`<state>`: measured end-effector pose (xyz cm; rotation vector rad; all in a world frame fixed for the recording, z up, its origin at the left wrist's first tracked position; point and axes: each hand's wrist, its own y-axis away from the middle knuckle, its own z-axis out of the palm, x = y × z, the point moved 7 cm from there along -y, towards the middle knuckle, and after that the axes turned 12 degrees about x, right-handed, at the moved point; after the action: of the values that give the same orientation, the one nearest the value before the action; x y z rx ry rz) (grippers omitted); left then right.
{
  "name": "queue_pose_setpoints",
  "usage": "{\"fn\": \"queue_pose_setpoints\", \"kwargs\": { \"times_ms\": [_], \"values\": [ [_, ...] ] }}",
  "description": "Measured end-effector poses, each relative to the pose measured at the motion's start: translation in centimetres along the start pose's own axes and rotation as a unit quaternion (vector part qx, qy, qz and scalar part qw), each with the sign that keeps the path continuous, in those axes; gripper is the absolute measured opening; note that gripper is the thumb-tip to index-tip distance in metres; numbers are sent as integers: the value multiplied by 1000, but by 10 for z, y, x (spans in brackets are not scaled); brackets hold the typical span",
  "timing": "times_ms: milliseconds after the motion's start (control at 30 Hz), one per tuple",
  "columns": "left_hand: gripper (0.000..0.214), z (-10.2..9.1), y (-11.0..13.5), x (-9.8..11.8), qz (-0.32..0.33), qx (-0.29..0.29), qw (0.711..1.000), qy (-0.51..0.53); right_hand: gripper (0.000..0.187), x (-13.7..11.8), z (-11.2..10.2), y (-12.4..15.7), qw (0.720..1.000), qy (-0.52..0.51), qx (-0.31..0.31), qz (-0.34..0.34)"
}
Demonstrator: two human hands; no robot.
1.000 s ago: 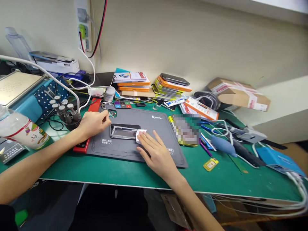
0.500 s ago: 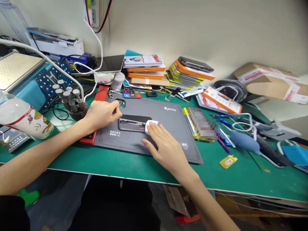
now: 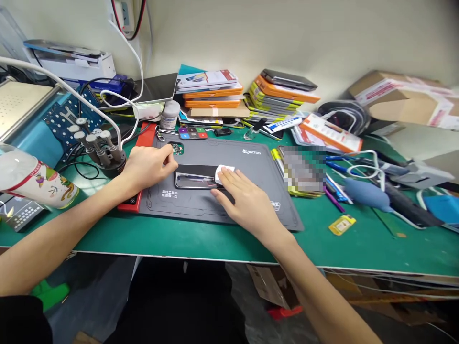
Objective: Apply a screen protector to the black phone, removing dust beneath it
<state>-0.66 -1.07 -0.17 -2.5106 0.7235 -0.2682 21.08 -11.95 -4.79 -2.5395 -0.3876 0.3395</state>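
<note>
A dark phone [image 3: 195, 177] lies flat on the grey work mat [image 3: 251, 162]. My left hand [image 3: 147, 165] rests at the phone's left end, fingers curled against its edge. My right hand [image 3: 244, 200] lies over the phone's right end, its fingers stretched out and pressing a small white wipe [image 3: 224, 170] onto the glass. A small round green part [image 3: 177, 148] sits on the mat just above my left hand.
A red tool [image 3: 141, 165] lies along the mat's left edge beside a black screwdriver holder [image 3: 102, 153] and a plastic bottle [image 3: 34, 179]. Stacked orange boxes [image 3: 215, 98], a blue air blower [image 3: 366, 200], cables and a cardboard box [image 3: 405, 100] crowd the back and right.
The view has swung slightly and dropped. My right hand with the wipe has shifted a little along the phone; my left hand stays at the phone's left end.
</note>
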Motion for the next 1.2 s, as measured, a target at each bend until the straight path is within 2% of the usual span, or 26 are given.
{"fn": "queue_pose_setpoints", "kwargs": {
  "times_ms": [133,367,500,633,900,1000,1100,1200],
  "values": [
    [30,-1,-1,-2,-1,-1,1000,-13,64,2,5,-9,1000,-12,-10,6],
    [33,0,1,-3,1,-10,1000,-5,66,-22,-14,21,1000,12,11,-13],
    [31,0,1,-3,-2,-10,1000,-1,63,-10,-5,4,1000,-2,-20,-13],
    [31,0,2,-4,-2,-16,1000,7,69,4,7,-16,999,-11,-45,-12],
    [30,0,2,-3,-3,-24,1000,4,68,-2,1,4,999,-13,-17,-25],
    [30,-1,2,-3,-3,-26,1000,4,64,0,2,0,999,-19,-12,-29],
    [31,-2,2,-3,-4,-24,1000,-1,65,-7,5,-8,999,-12,-9,-31],
    [31,-2,2,-3,-2,-22,1000,-4,69,-26,9,-9,1000,11,10,-20]
  ]
}}
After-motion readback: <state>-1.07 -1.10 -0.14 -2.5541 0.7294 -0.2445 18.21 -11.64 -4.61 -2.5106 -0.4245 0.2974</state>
